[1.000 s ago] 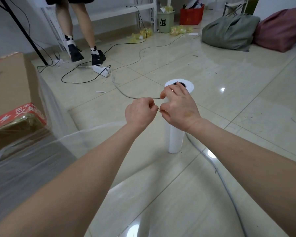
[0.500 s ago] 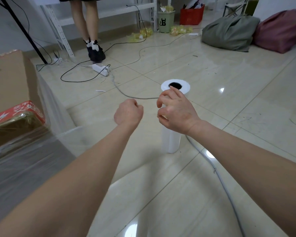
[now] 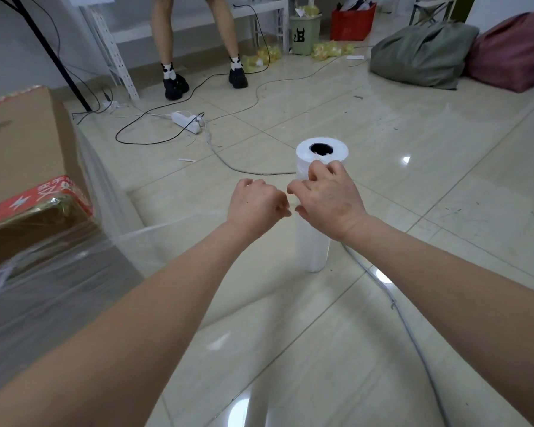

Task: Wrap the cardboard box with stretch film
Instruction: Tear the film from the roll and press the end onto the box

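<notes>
A white roll of stretch film [image 3: 313,248] stands upright on the tiled floor. A clear sheet of film [image 3: 154,241] runs from it leftward to the cardboard box [image 3: 16,143] at the left edge, whose lower side is covered in film. My left hand [image 3: 255,204] is curled and grips the film's top edge just left of the roll. My right hand [image 3: 327,198] is against the upper part of the roll, fingers bent on the film there. The two hands nearly touch.
A person's legs [image 3: 198,47] stand at the back by a white shelf. A power strip [image 3: 187,120] and cables lie on the floor. A grey cable [image 3: 413,328] runs past the roll. Green and pink bags [image 3: 423,53], a bin and a red crate sit far right.
My left hand moved away from my right hand and then came back close to it. The person at the back stepped to the right. The roll stays upright.
</notes>
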The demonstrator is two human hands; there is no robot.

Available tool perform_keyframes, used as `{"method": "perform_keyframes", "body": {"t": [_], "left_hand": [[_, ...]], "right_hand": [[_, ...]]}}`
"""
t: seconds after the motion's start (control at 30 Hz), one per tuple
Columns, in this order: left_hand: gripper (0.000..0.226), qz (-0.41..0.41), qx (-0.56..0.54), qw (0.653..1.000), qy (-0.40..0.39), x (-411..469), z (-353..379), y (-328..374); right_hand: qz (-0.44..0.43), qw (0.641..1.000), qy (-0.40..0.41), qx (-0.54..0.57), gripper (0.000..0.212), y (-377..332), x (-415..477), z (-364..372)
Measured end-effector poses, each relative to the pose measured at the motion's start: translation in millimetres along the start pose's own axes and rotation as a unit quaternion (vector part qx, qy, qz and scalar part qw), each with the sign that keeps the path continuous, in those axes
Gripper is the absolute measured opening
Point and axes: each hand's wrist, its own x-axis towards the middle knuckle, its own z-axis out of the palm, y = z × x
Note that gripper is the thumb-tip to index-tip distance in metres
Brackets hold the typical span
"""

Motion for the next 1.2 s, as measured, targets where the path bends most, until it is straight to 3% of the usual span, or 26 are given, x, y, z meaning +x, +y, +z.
{"method": "perform_keyframes", "body": {"t": [0.17, 0.5, 0.8, 0.97, 1.13, 1.2], "left_hand": [[0.025, 0.005, -0.028, 0.997, 0.066, -7.7, 3.9, -2.6], [0.029, 0.0, -0.042, 0.998, 0.054, -14.8, 8.9, -3.0], [0.027, -0.138, -0.097, 0.985, 0.039, -14.4, 12.5, -12.2], [0.023, -0.268, -0.16, 0.949, 0.043, -12.2, 13.7, -26.3], [0.018, -0.109, -0.151, 0.982, -0.016, -21.3, 10.9, -24.6], [0.029, -0.057, -0.115, 0.991, -0.035, -24.6, 9.8, -20.2]], "right_hand": [[-0.006, 0.999, -0.036, 0.019, 0.027, -1.4, -3.9, 4.7], [-0.018, 0.998, 0.01, 0.06, 0.017, -9.6, -6.6, 5.4], [-0.055, 0.995, -0.007, 0.085, 0.016, -15.9, -9.2, 4.9], [-0.077, 0.994, -0.01, 0.08, 0.02, -16.5, -13.6, 9.9], [-0.03, 0.997, -0.021, 0.07, 0.023, -7.5, -20.4, 16.5], [-0.015, 0.997, -0.043, 0.066, 0.029, -9.3, -18.6, 12.1]]}}
